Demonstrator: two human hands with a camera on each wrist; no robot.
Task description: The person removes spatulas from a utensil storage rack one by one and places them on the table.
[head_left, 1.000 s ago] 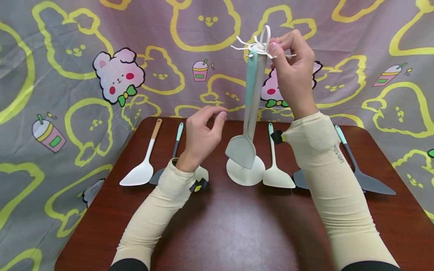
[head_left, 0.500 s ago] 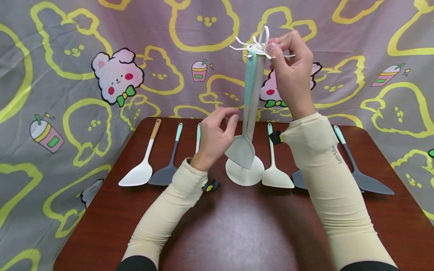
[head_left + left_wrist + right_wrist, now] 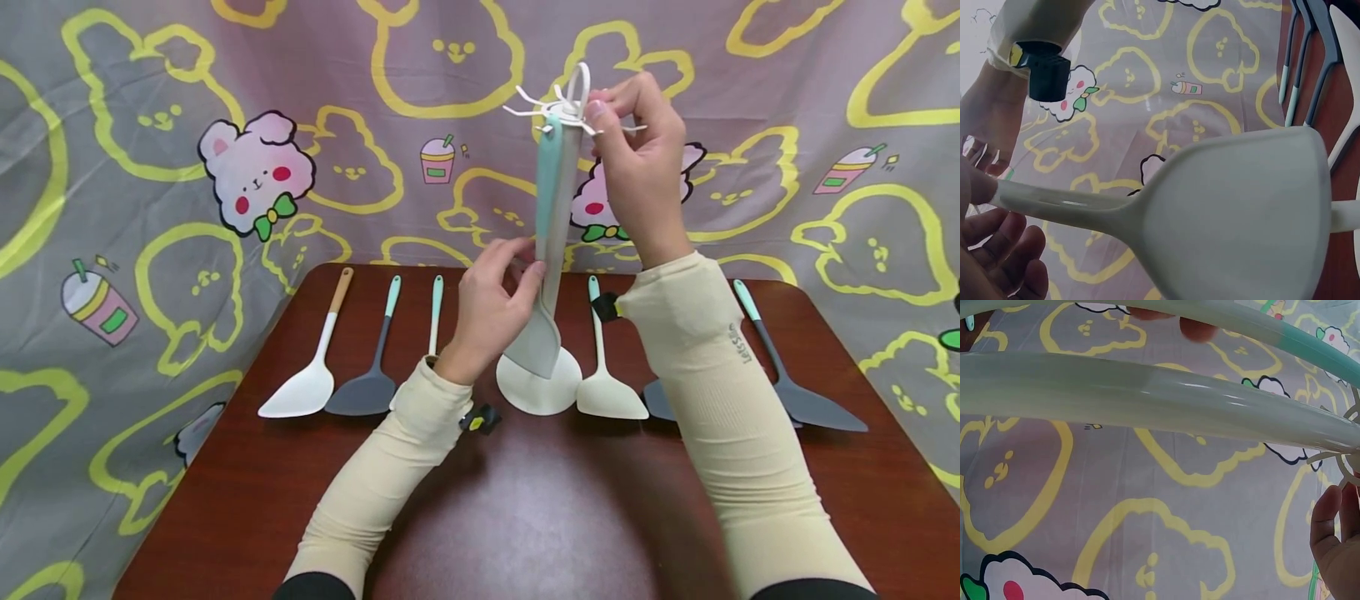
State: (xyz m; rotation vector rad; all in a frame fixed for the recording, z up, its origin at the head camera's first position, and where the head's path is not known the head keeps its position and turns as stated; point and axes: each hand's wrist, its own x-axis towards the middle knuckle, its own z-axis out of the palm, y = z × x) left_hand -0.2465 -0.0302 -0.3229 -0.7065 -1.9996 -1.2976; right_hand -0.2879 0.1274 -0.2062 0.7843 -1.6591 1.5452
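Note:
A white utensil rack (image 3: pixel 567 187) stands mid-table, with curved hooks and a loop at its top and a round base. From one hook hangs a spatula (image 3: pixel 547 179) with a teal handle and a pale grey blade, which fills much of the left wrist view. My left hand (image 3: pixel 495 292) pinches its shaft between thumb and index finger, below the teal part. Up at the rack's top, my right hand (image 3: pixel 643 146) pinches the hooked head by thumb and fingers. In the right wrist view the pole (image 3: pixel 1147 394) hides part of the scene.
Left of the rack lie a white spatula (image 3: pixel 306 387) with a wooden handle, a dark grey spatula (image 3: pixel 363 392) and a teal-handled one (image 3: pixel 437 304), partly hidden. A cream spatula (image 3: pixel 607 396) and dark grey spatula (image 3: pixel 813 404) lie right. A patterned curtain (image 3: pixel 360 75) stands behind.
My left hand has moved right to the hanging spatula and taken its shaft. The spatula's blade has turned slightly. The right hand stays at the rack's top.

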